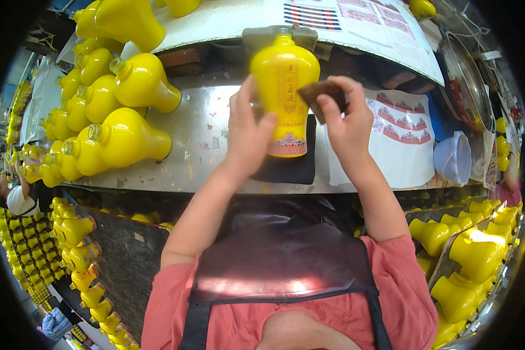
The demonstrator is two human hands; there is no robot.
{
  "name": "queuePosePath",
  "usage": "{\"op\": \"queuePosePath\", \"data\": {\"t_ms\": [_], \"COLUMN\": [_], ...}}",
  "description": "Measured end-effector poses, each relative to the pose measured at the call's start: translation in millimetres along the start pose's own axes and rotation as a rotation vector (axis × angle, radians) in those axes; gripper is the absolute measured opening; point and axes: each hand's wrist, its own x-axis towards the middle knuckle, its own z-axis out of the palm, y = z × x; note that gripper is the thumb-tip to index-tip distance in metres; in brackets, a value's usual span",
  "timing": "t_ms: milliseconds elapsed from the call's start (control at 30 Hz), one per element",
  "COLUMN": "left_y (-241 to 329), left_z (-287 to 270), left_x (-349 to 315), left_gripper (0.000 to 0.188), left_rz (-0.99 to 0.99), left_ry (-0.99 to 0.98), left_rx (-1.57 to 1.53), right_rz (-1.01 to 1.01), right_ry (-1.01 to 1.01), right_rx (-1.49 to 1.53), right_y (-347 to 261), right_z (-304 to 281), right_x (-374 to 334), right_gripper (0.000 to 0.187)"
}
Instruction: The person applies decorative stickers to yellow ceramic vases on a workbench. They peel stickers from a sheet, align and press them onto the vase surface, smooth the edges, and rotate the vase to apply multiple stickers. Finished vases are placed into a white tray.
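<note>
Single yellow vase-shaped bottle (274, 67) noted above a black cloth (304, 166) on the metal worktable (198, 154), neck toward a grey block (252, 39). Left hand (246, 137) grasps the bottle's left side, thumb forward; right hand (351, 119) pinches a dark brown flat pad (324, 93) at its right. Printed decal sheet (385, 157) lies rightward, near a pale bucket (454, 157).

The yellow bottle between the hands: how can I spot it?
Look at the metal table in the middle. Between the left hand and right hand is a yellow bottle. Its dark lettering sets it apart from the plain bottles lying at left.
</note>
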Motion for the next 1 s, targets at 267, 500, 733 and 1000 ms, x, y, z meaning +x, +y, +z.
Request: {"op": "queuePosePath", "data": {"t_ms": [267, 500, 733, 1000], "left_y": [-5.8, 2.2, -5.2, -2.9], "left_z": [-4.1, -5.7, -7.0, -5.3], "left_x": [1.7, 3.7, -1.2, -2.6], "left_gripper": [0.081, 0.084, 0.081, 0.076], "left_rz": [0.01, -0.062, -0.052, -0.132], "left_ry": [-0.035, -0.054, -0.07, -0.049], "left_rx": [-0.157, -0.311, -0.228, -0.343], "right_rz": [-0.208, -0.212, -0.297, 0.325], "right_ry": [0.01, 0.139, -0.094, -0.195], "right_rx": [-0.093, -0.049, 0.055, 0.387], "right_y": [-16.7, -0.4, 21.1, 14.8], "right_z": [1.7, -2.9, -5.7, -21.5], "right_x": [4.6, 11.6, -59.5, -43.5], "right_gripper": [0.031, 0.025, 0.029, 0.021]}}
